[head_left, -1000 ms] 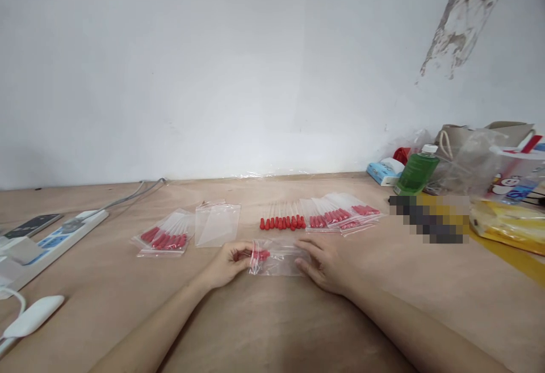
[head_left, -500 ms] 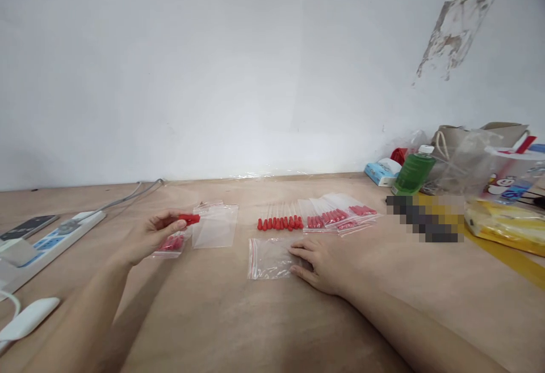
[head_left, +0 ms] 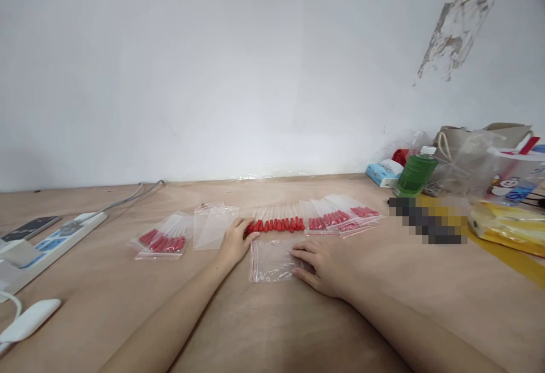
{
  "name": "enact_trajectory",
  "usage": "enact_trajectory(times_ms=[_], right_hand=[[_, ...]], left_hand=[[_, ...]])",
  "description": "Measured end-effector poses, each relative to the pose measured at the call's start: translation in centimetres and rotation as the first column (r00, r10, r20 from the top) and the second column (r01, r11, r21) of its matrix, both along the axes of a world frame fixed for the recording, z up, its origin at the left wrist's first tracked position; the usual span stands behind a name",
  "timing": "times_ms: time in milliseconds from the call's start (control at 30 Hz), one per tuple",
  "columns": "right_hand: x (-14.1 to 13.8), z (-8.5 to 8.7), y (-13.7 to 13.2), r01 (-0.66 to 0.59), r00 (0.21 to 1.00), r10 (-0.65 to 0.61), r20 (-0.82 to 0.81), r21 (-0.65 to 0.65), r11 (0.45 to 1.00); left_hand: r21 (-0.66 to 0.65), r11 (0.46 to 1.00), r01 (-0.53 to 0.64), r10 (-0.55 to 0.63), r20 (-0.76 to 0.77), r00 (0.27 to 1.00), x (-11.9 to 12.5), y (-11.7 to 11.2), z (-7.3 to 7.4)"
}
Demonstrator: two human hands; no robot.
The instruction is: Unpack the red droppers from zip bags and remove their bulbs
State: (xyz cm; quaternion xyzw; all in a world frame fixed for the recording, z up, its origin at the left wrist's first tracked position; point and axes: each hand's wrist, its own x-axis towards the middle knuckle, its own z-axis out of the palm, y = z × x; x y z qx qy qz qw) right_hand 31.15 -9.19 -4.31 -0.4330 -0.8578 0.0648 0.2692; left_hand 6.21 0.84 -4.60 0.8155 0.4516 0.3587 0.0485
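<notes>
A row of loose droppers with red bulbs (head_left: 279, 223) lies on the wooden table (head_left: 272, 316). My left hand (head_left: 234, 242) reaches its left end, fingers curled on the leftmost red bulbs. An empty clear zip bag with a red seal strip (head_left: 270, 260) lies in front of the row. My right hand (head_left: 321, 262) rests flat on that bag's right end, fingers spread. To the left sit filled bags of red droppers (head_left: 164, 237) and a stack of empty clear bags (head_left: 213, 224). More filled bags (head_left: 340, 214) lie to the right of the row.
A white power strip (head_left: 55, 239) with a cable, a dark phone (head_left: 28, 227) and a white charger (head_left: 29, 316) lie at the left. At the right stand a green bottle (head_left: 416, 173), a tissue pack (head_left: 383, 171), plastic bags and a yellow package (head_left: 506, 225).
My left hand carried red droppers from the bag to the filled bags at the left, then came back to the left end of the loose row. My right hand stayed on the clear bag.
</notes>
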Motion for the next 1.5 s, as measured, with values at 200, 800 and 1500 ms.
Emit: enact_trajectory(times_ms=[200, 800, 1500], right_hand=[[0.0, 0.0, 0.1, 0.007, 1.000, -0.007, 0.005, 0.020, 1.000], [0.1, 0.4, -0.1, -0.006, 1.000, 0.006, 0.013, -0.003, 1.000], [0.3, 1.1, -0.4, -0.118, 0.981, 0.126, 0.149, -0.067, 0.991]], left_hand=[[-0.076, 0.996, 0.055, -0.044, 0.135, 0.990, 0.0, 0.1, -0.1], [0.039, 0.999, 0.025, -0.035, 0.250, 0.968, 0.2, -1.1, 0.6], [-0.820, 0.492, 0.291, -0.298, 0.155, 0.942, -2.0, -5.4, 6.1]])
